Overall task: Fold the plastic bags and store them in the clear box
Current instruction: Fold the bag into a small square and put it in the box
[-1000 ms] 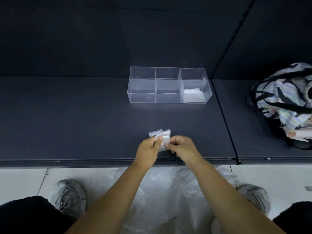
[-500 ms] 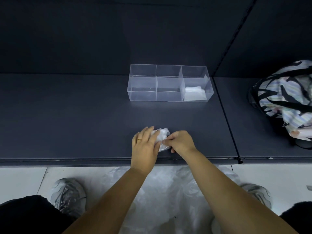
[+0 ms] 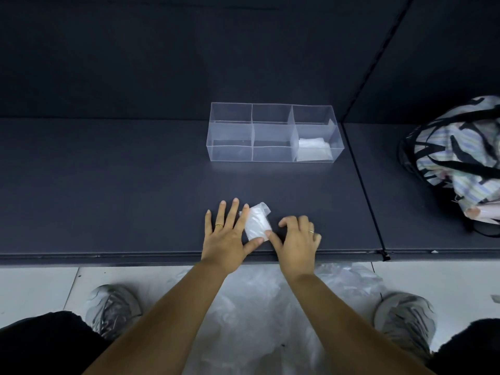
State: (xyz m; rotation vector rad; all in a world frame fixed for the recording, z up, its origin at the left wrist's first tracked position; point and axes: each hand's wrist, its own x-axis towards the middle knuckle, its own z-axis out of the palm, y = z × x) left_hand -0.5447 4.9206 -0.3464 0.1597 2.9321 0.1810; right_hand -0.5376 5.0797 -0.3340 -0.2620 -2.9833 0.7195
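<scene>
A single head-worn wide-angle view looks forward and steeply down from above the person's own forearms. It faces the dark bench (image 3: pixel 108 185) close below, with the clear box (image 3: pixel 273 132) farther back, and takes in the floor (image 3: pixel 35 288) and shoes (image 3: pixel 113 309) at the lower edge.

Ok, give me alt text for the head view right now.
A left hand and right hand press a small folded plastic bag flat on a dark shelf. Behind it sits a clear box, one folded bag in its right compartment.
</scene>
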